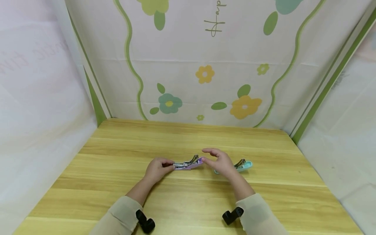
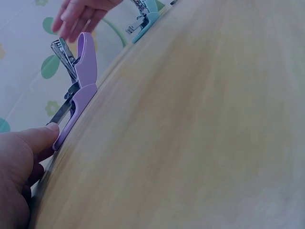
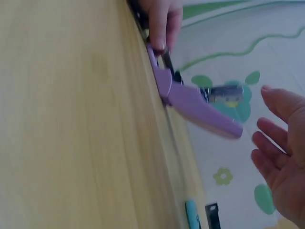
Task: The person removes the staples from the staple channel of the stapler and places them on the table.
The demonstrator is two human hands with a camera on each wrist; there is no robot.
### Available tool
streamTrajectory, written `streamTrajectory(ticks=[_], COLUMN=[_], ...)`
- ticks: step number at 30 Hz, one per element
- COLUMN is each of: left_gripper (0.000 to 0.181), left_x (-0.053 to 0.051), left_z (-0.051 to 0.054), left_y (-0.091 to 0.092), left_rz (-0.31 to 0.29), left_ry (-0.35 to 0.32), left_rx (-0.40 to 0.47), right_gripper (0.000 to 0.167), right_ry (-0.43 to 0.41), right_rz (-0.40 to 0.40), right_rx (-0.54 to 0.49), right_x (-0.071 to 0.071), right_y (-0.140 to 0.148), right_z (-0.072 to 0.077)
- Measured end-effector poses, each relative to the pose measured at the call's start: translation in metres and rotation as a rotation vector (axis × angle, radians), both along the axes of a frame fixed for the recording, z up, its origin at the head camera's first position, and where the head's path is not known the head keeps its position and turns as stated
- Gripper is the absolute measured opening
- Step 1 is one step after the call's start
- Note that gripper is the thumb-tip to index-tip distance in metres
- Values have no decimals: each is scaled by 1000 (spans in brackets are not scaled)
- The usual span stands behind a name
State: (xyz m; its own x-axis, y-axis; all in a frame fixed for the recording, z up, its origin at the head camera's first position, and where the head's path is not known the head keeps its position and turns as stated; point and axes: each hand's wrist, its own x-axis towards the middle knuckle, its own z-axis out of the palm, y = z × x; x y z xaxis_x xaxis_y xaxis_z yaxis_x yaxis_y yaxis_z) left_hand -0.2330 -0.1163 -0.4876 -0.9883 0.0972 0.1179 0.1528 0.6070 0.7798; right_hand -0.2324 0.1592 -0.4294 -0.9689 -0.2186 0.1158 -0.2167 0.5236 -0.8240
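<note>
A purple stapler (image 1: 188,165) lies on the wooden table, swung open, with its metal parts showing and its purple cover tilted upward on the right. My left hand (image 1: 157,169) pinches the stapler's left end between thumb and fingers. Beside the raised cover, my right hand (image 1: 221,163) holds its fingers spread; the right wrist view shows a gap between this hand (image 3: 288,148) and the purple stapler (image 3: 190,102). Just right of it, partly hidden by the right hand, is a teal stapler (image 1: 246,165), also opened, with its metal piece sticking up.
The wooden table (image 1: 182,202) runs back to a white cloth (image 1: 182,81) printed with flowers. White cloth sides stand at left and right. A small black device (image 1: 145,222) sits at the left sleeve, another (image 1: 233,215) at the right.
</note>
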Motion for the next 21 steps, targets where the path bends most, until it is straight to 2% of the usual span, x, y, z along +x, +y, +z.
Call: streamTrajectory(ticks=[3, 6, 9, 15, 21], left_gripper=[14, 14, 14, 14, 14], left_x=[0, -1, -1, 0, -1], left_z=[0, 0, 0, 1, 0], left_y=[0, -1, -1, -1, -1], left_rz=[0, 0, -1, -17, -17], left_ry=[-1, 0, 4, -16, -16], left_rx=[2, 4, 7, 23, 36], right_gripper=[28, 24, 21, 21, 21], right_ry=[131, 178, 122, 1, 1], right_rz=[46, 109, 140, 131, 113], right_rx=[-48, -62, -46, 51, 174], right_x=[8, 16, 21, 22, 16], right_y=[-10, -24, -38, -60, -76], right_z=[5, 7, 3, -11, -22])
